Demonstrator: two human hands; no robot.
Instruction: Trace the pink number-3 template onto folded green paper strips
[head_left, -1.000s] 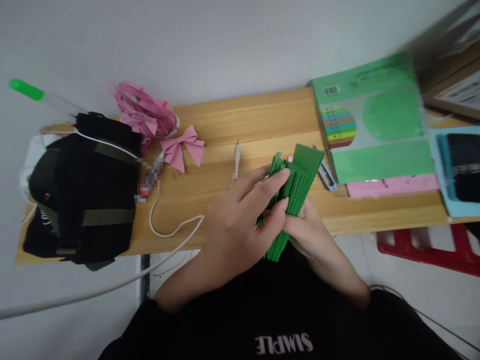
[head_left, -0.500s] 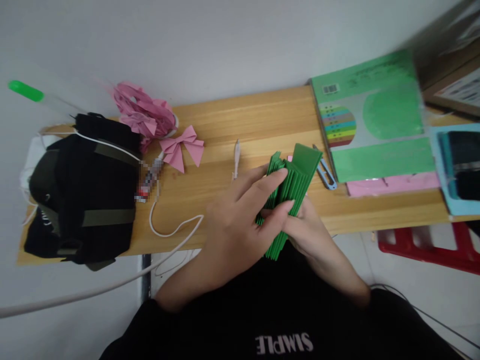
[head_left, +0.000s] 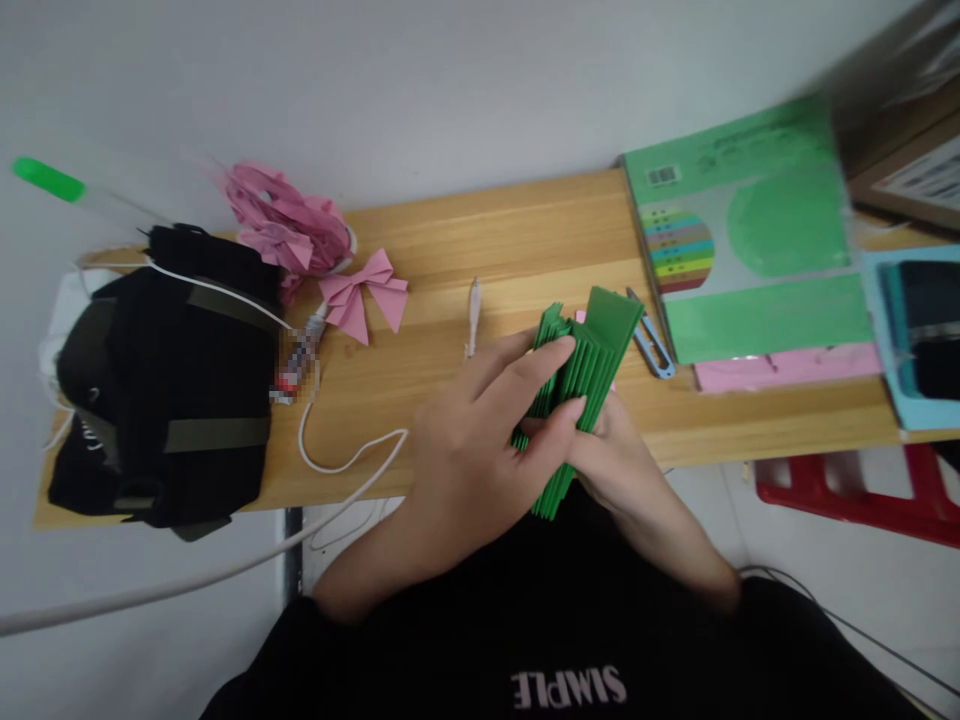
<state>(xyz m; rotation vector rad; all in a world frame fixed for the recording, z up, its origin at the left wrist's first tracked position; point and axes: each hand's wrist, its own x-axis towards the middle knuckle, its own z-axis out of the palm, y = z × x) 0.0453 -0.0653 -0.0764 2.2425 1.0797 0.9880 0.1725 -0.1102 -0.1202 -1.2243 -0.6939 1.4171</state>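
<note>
Green accordion-folded paper (head_left: 589,365) is held up in front of my chest, its many narrow pleats pressed together and one wider flap standing out at the top. My left hand (head_left: 495,430) grips it from the left, thumb and fingertips lying across the pleats. From below and the right, my right hand (head_left: 611,445) holds the same paper, with its thumb against the pleats; its other fingers are mostly hidden behind. A small bit of pink paper peeks out behind the green. Close by on the table lie a blue utility knife (head_left: 651,335) and a white pen (head_left: 474,315).
A pink paper bow (head_left: 365,297) and a pink paper bundle (head_left: 281,220) lie left, beside a black bag (head_left: 169,390) and a white cable (head_left: 352,467). Right are a green paper pack (head_left: 750,235), a light-blue tray (head_left: 885,340) and a cardboard box (head_left: 911,165). A red stool (head_left: 817,495) stands below.
My left thumb has shifted very slightly on the pleats. Both hands keep hold of the green paper in nearly the same place.
</note>
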